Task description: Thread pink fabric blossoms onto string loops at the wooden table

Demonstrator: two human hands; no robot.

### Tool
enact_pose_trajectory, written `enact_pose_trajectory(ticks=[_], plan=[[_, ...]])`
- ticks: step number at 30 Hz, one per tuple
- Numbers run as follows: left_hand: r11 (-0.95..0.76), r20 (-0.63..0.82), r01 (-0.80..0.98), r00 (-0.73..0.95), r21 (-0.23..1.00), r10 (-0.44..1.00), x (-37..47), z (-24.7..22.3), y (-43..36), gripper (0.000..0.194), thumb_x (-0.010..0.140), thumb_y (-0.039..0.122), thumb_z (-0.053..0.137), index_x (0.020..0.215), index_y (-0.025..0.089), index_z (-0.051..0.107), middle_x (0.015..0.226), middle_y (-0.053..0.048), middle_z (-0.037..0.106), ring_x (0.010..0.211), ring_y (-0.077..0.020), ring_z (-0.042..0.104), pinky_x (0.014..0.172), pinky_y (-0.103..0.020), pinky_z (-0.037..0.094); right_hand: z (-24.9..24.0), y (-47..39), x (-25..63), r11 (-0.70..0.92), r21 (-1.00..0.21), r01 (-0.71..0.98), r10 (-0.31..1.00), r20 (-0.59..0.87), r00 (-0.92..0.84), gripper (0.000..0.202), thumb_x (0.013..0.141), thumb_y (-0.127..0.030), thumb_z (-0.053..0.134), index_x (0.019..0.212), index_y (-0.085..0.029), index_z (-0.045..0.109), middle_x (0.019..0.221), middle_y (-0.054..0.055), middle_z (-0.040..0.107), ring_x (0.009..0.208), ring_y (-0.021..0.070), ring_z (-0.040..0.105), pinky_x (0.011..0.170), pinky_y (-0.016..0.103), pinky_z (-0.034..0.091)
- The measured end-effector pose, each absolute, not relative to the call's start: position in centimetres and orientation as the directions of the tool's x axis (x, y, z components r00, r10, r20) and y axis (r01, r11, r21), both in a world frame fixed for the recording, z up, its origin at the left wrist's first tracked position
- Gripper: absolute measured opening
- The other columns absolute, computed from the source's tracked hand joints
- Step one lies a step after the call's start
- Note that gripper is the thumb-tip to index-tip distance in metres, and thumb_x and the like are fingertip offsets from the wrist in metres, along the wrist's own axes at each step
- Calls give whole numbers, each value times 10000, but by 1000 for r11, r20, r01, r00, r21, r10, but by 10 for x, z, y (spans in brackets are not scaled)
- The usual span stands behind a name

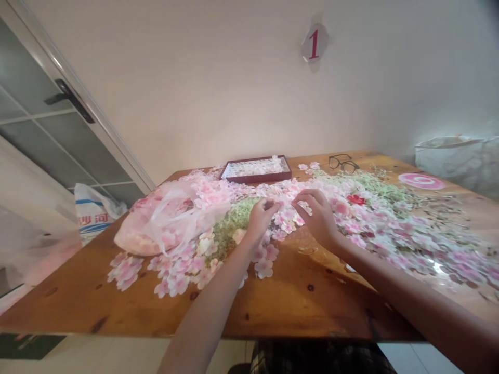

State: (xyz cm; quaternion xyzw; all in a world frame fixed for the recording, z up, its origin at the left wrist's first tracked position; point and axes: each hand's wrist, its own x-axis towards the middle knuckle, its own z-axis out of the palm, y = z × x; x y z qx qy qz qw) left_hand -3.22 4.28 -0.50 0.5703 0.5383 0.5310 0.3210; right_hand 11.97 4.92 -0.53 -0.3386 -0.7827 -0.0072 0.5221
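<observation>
My left hand (262, 218) is raised over the middle of the wooden table, thumb and fingers pinched together. Facing it, a short gap to the right, my right hand (317, 215) has curved fingers with the tips brought close to the thumb. Whatever either pinch holds is too small to make out. Below and behind both hands spread pink and white artificial flower petals (286, 221). Left of my left hand lies a clump of green stringy filler (237, 214). A single red flower (356, 200) rests among the petals to the right.
A clear plastic bag of pink petals (156, 223) lies at left. Behind the hands, a dark-rimmed tray (255, 178) holds white pieces. Eyeglasses (343, 163), a pink ring-shaped roll (421, 181) and scattered thin metallic pieces (448, 210) are at right. The table (273, 306) ends before me.
</observation>
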Motion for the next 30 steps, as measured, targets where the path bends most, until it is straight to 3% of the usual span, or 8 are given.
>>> enact_pose_trajectory(ticks=[7, 14, 23, 30], plan=[[-154, 160, 129, -36, 980, 987, -17, 6, 29, 269, 630, 393, 563, 707, 140, 514, 678, -13, 538, 649, -111, 496, 605, -224, 352, -7, 45, 123, 734, -258, 629, 494, 837, -234, 90, 798, -254, 465, 791, -195, 532, 933, 73, 506, 898, 193, 454, 779, 356, 376], [-153, 155, 150, -7, 977, 988, -15, 4, 28, 276, 642, 399, 556, 746, 147, 517, 705, -16, 545, 671, -113, 500, 615, -222, 358, -9, 43, 125, 686, -236, 688, 529, 812, -248, 120, 805, -274, 454, 782, -185, 531, 943, 77, 516, 891, 200, 451, 773, 351, 363], [-204, 202, 157, 28, 966, 979, -14, -1, 31, 254, 641, 386, 566, 752, 164, 509, 688, 0, 538, 681, -112, 517, 638, -228, 383, -14, 48, 127, 715, -522, 466, 649, 742, -165, 64, 767, -221, 498, 744, -181, 543, 878, 71, 515, 876, 174, 484, 796, 326, 380], [-180, 175, 100, 62, 979, 983, -11, 0, 30, 285, 637, 390, 579, 806, 164, 542, 775, -30, 585, 760, -146, 560, 720, -267, 413, -14, 46, 128, 491, -831, 261, 870, 482, -104, 192, 738, -333, 496, 696, -166, 581, 885, 67, 553, 853, 184, 509, 704, 295, 402]])
